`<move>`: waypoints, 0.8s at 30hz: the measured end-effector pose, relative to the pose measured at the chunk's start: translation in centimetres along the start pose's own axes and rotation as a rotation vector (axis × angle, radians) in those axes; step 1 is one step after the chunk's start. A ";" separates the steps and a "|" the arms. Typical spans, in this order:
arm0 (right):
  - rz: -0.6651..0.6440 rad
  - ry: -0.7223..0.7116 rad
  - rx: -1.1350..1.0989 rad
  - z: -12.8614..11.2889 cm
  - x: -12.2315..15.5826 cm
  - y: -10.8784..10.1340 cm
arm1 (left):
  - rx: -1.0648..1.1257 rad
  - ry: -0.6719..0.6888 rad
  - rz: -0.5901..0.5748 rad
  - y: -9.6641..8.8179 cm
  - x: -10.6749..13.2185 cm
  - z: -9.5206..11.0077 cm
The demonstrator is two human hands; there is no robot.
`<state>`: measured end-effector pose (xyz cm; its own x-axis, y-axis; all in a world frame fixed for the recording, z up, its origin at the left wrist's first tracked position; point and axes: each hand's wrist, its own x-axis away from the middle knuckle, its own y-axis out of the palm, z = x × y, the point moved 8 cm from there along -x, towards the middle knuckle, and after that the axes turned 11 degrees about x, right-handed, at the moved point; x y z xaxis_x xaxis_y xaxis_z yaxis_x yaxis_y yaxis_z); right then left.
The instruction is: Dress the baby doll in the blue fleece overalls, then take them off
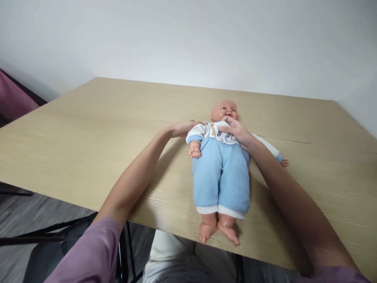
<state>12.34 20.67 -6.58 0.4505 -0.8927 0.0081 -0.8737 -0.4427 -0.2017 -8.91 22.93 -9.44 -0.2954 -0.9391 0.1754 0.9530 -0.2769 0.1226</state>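
A baby doll (220, 169) lies on its back on the table, head away from me and bare feet by the near edge. It wears a fluffy light-blue and white outfit with a cartoon print on the chest. My left hand (185, 127) grips it at the shoulder on the left of the picture; the sleeve hides part of the fingers. Across the upper chest, just under the chin, my right hand (238, 131) is closed on the doll, thumb over the print. The doll's other arm (269, 147) sticks out to the right beyond my wrist.
The wide wood-coloured table (88, 129) reaches back to a pale wall (188, 39). A dark chair (44, 255) stands below the table at the lower left. Pink fabric (14, 96) shows at the far left edge.
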 end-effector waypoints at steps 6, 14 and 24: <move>0.014 0.003 0.044 -0.7 -0.1 -0.2 | -0.161 -0.098 0.043 -0.2 1.2 0.4; 0.145 -0.116 0.709 -5.1 2.6 -2.8 | -0.253 -0.032 -0.043 -0.2 1.0 1.4; 0.186 0.020 0.964 -2.6 2.4 -3.5 | -0.308 -0.099 -0.059 -1.8 0.7 0.7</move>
<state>16.05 19.87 -3.32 0.3098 -0.9465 -0.0900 -0.4025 -0.0449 -0.9143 -10.90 22.89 -8.82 -0.3411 -0.8995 0.2730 0.9050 -0.3928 -0.1637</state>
